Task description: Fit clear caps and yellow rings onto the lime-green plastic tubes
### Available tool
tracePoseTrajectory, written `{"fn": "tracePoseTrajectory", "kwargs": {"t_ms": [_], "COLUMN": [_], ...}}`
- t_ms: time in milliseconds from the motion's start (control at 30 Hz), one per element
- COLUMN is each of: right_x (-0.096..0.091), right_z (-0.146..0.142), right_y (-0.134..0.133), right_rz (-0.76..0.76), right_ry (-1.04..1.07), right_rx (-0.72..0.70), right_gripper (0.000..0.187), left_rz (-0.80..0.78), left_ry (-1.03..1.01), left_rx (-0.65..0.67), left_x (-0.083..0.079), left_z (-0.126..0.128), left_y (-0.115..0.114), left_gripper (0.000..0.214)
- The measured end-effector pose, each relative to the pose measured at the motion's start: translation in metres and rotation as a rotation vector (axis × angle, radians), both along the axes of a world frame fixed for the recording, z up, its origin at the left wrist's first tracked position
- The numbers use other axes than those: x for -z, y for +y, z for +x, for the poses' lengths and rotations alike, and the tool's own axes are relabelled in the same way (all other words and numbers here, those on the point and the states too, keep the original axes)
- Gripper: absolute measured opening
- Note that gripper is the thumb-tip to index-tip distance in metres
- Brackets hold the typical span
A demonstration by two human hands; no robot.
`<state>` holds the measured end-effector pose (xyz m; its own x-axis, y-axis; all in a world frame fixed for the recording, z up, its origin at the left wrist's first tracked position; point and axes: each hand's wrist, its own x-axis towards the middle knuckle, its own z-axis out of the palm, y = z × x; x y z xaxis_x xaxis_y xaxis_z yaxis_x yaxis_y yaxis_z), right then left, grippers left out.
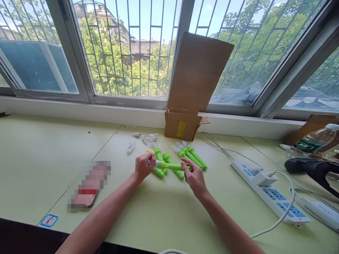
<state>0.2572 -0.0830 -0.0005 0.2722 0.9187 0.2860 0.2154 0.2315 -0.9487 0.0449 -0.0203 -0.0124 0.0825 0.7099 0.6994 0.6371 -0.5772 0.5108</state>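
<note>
A green plastic tube (172,166) with a clear ribbed end lies level between my two hands, just above the table. My left hand (144,166) is closed around its clear end, which the fingers partly hide. At the other end, my right hand (195,178) pinches the green handle with thumb and fingers. Several uncapped green tubes (167,157) lie beneath and behind the held one. To the right, a row of green tubes with clear tops (189,154) lies side by side. Small clear plastic caps (130,146) are scattered behind my left hand.
A phone (90,187), partly blurred, lies left of my left arm. Behind the tubes stands an open cardboard box (182,125) against the window ledge. On the right are a white power strip (270,192) with cables, a black object (309,169) and a plastic bottle (315,139).
</note>
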Motion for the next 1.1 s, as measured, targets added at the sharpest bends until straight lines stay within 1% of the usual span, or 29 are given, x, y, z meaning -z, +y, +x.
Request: {"fn": "tracePoseTrajectory", "kwargs": {"t_ms": [100, 200, 267, 467, 633, 833, 933, 1100], "right_x": [0.001, 0.002, 0.002, 0.000, -0.002, -0.005, -0.004, 0.002], "right_z": [-0.005, -0.009, -0.009, -0.005, -0.004, 0.000, 0.001, -0.001], "right_y": [-0.003, -0.006, -0.006, -0.003, -0.004, -0.003, -0.001, 0.000], "right_rz": [-0.057, -0.040, -0.028, -0.053, -0.043, -0.028, -0.038, -0.112], "right_ry": [0.014, 0.028, 0.036, 0.039, -0.029, -0.099, -0.064, 0.030], "right_rx": [-0.057, -0.112, -0.124, -0.128, -0.101, -0.082, -0.095, -0.105], "right_gripper": [0.048, 0.051, 0.053, 0.047, 0.042, 0.043, 0.043, 0.047], "left_rz": [0.011, -0.002, -0.018, -0.047, -0.046, -0.053, -0.037, 0.042], "left_ry": [-0.001, -0.031, -0.054, -0.081, -0.109, -0.094, -0.081, -0.037], "left_rx": [-0.018, -0.030, -0.037, -0.045, -0.041, -0.027, -0.012, 0.002], "left_x": [0.000, 0.000, 0.000, 0.001, -0.001, 0.000, 0.000, -0.002], "left_z": [-0.001, -0.002, -0.003, -0.002, -0.002, -0.001, -0.001, -0.002], "left_y": [0.001, 0.002, 0.003, 0.004, 0.003, 0.001, 0.000, -0.001], "left_gripper": [0.038, 0.037, 0.037, 0.038, 0.037, 0.038, 0.038, 0.037]}}
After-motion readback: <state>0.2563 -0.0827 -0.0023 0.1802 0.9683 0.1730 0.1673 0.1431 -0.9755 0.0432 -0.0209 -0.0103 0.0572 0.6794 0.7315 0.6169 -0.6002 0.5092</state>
